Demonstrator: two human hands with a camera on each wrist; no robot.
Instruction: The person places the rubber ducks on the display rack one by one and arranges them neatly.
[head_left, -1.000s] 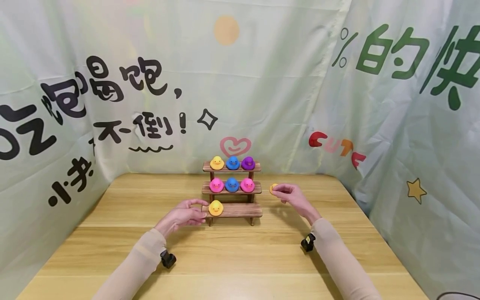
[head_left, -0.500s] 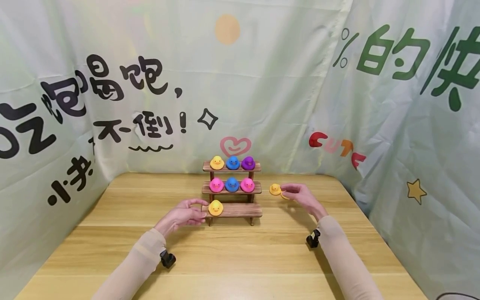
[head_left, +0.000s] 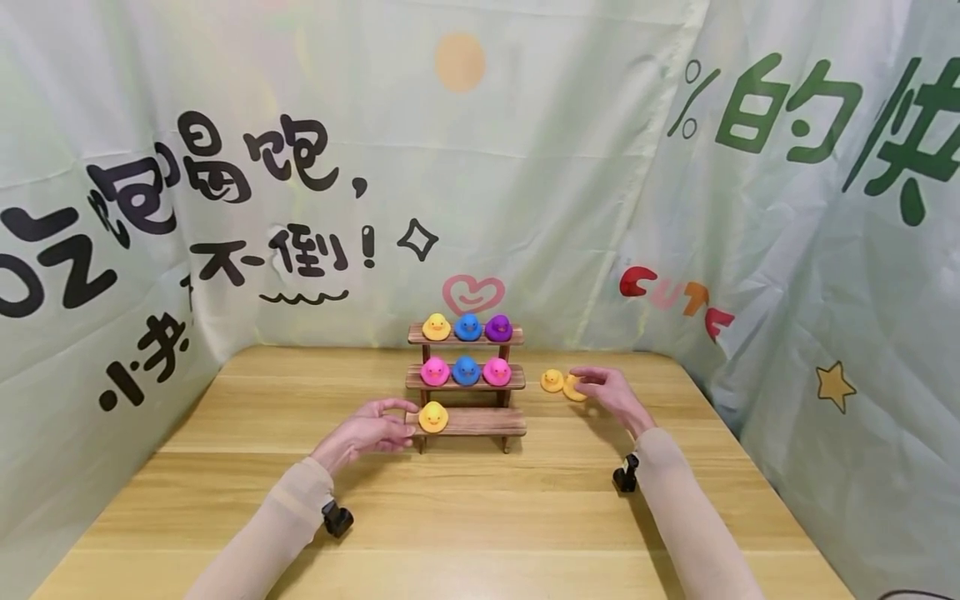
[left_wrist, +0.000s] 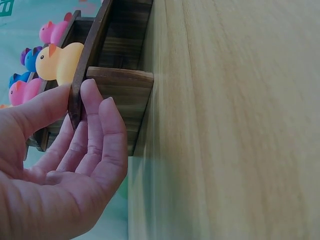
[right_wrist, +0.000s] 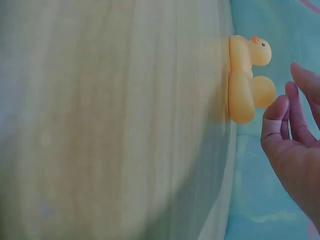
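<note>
My left hand grips the left end of the lowest board of a three-tier wooden display stand. In the left wrist view its thumb lies on top and the fingers reach underneath. Close to that thumb, a yellow rubber duck sits on the bottom board. To the right of the stand, two yellow rubber ducks stand side by side on the table: a left one and a right one. My right hand hovers by the right duck, partly covering it in the head view; the right wrist view shows its fingers apart from the duck.
The top tier bears a yellow duck, a blue duck and a purple duck. On the middle tier sit a blue duck and two pink ducks. A printed curtain hangs around the wooden table.
My right hand has drawn away to the right from the left loose duck, and both loose ducks now show more. The left hand stays on the stand.
</note>
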